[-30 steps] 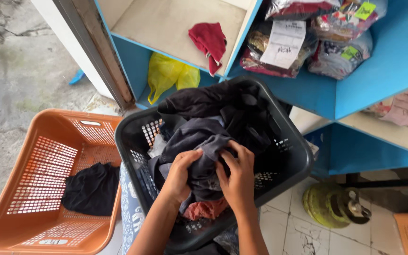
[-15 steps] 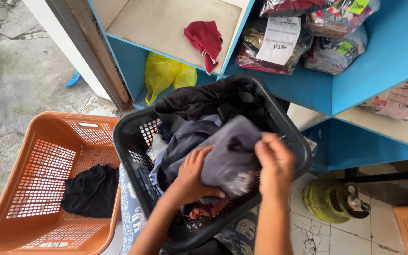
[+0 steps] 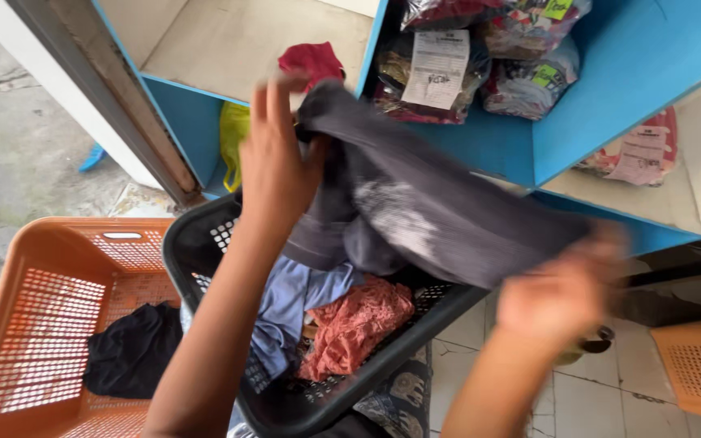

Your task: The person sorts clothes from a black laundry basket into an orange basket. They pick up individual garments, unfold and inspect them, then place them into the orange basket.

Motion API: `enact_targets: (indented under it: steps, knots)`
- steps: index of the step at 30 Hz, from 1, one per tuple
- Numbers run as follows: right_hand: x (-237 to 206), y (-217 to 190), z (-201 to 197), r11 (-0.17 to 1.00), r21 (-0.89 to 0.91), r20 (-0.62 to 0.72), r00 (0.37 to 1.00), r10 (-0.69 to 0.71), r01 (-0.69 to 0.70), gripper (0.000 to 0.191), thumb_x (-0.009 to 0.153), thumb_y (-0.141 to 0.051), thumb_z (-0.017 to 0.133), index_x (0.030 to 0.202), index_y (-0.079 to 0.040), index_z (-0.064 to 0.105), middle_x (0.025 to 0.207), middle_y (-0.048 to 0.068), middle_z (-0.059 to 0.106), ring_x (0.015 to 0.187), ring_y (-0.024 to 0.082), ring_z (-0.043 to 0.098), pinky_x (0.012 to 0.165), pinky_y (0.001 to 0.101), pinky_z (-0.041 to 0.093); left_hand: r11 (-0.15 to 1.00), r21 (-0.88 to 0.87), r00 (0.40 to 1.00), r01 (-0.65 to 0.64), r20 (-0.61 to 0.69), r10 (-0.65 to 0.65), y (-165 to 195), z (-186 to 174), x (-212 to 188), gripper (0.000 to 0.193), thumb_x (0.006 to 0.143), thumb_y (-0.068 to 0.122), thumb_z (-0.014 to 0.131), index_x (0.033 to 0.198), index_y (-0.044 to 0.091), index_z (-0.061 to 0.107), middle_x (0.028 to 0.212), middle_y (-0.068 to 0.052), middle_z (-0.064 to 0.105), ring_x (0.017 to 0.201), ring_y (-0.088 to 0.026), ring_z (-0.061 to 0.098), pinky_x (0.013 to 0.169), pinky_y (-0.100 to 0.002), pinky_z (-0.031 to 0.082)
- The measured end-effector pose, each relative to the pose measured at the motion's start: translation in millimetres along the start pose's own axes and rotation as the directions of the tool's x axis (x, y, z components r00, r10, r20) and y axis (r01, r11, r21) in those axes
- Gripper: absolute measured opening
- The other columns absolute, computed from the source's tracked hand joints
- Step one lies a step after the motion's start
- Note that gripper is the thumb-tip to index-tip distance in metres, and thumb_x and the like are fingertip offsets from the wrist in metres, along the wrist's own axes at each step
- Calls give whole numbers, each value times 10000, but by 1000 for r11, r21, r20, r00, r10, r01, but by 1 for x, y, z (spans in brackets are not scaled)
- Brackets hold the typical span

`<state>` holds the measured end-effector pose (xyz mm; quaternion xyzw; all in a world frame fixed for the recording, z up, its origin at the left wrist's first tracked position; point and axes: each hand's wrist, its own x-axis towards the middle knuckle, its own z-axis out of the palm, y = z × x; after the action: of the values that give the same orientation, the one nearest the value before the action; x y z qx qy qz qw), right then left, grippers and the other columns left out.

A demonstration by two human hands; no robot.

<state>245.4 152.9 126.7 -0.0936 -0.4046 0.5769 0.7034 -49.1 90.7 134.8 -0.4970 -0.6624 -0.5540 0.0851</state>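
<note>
Both my hands hold a dark grey garment [image 3: 415,203] stretched out above a black laundry basket [image 3: 196,243]. My left hand [image 3: 273,162] grips its upper left end, raised in front of the blue shelf. My right hand [image 3: 561,288], blurred by motion, grips the lower right end. Inside the black basket lie a reddish lace cloth [image 3: 354,320] and a light blue cloth [image 3: 294,304].
An orange basket [image 3: 34,324] at the left holds a black garment [image 3: 131,349]. Blue shelves [image 3: 610,73] behind carry bagged clothes [image 3: 480,57], a red cloth [image 3: 311,58] and a yellow bag [image 3: 233,134]. Another orange basket [image 3: 699,365] sits at the right on the tiled floor.
My hands have lifted the grey garment out of the black basket and pulled it apart, the left hand going up and the right hand moving out to the right.
</note>
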Motion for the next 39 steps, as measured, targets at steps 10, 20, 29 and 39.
enact_targets:
  steps: [10,20,29,39]
  knots:
    - [-107,135,-17,655,-606,86,782,617,-451,170,1059,-161,621,1045,-5,686,832,-19,600,754,55,533,644,223,428,924,-284,966,257,81,-244,-4,36,-186,449,803,146,828,1142,-28,590,1065,-164,636,958,-265,663,833,-369,550]
    - [-118,135,-14,213,-977,130,831,541,15,335,844,-135,711,1169,-65,669,940,140,747,753,259,746,692,356,561,155,-836,725,527,346,-596,-42,61,-233,187,1075,142,577,1054,-17,672,927,-10,647,875,-90,577,810,-253,468]
    - [-115,132,-34,395,-918,199,895,399,28,246,793,-87,776,1027,-30,723,870,96,735,623,204,688,606,314,532,-162,-861,553,482,443,-706,-70,54,-215,313,1075,263,420,1155,32,615,1049,-72,694,964,-180,675,907,-367,536]
    - [-97,93,-50,663,-690,22,907,420,-290,84,916,-41,754,928,-15,675,731,-23,556,597,40,460,533,216,363,-205,-844,528,496,480,-701,-58,49,-204,310,1057,239,440,1200,33,621,1090,-56,701,973,-173,669,885,-341,557]
